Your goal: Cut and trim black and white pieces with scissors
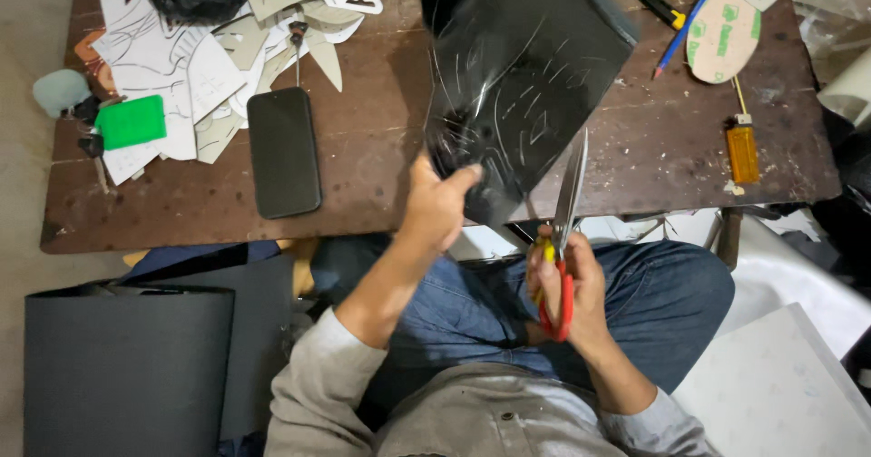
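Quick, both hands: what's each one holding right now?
Left hand: closed on the black sheet.
Right hand: closed on the red-handled scissors.

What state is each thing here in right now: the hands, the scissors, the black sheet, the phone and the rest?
Left hand: gripping the black sheet's lower corner.
Right hand: closed through the scissors' handles.
Scissors: blades nearly shut, tips pointing up at the sheet's edge.
Black sheet: held up, curled, marked with scratched outlines.
Phone: flat on the table, screen dark.
Lighter: lying flat.
Blue pen: lying on the table.
Paper patterns: cut out, piled loosely.
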